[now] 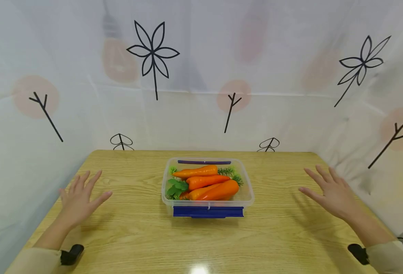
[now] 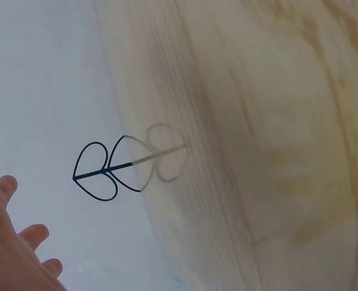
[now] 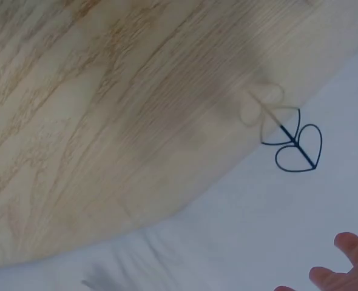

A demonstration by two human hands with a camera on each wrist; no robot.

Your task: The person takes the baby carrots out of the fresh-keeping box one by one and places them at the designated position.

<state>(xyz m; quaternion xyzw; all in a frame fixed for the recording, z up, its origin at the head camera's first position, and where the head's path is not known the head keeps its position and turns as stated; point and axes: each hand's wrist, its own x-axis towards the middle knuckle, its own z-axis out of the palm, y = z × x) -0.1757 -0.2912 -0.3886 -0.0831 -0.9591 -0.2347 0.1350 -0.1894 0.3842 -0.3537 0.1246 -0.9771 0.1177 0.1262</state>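
In the head view a clear plastic box (image 1: pixel 167 182) with blue latches stands mid-table without a lid on it. Several orange carrots (image 1: pixel 205 192) lie inside, with green leafy sprigs (image 1: pixel 176 187) along the left and right. To the left of the box my left hand (image 1: pixel 79 198) hovers with fingers spread, touching nothing. On the other side my right hand (image 1: pixel 331 196) is held over the table with its fingers spread too. Only fingertips (image 2: pixel 34 235) of the left hand show in the left wrist view, and fingertips (image 3: pixel 349 245) of the right in the right wrist view.
The wooden table (image 1: pixel 129 236) ends at a white cloth backdrop (image 1: pixel 194 118) with line-drawn flowers and twigs, which also closes in at both sides. A dark wrist device (image 1: pixel 72 254) sits on the left cuff, and another wrist device (image 1: pixel 358 254) on the right.
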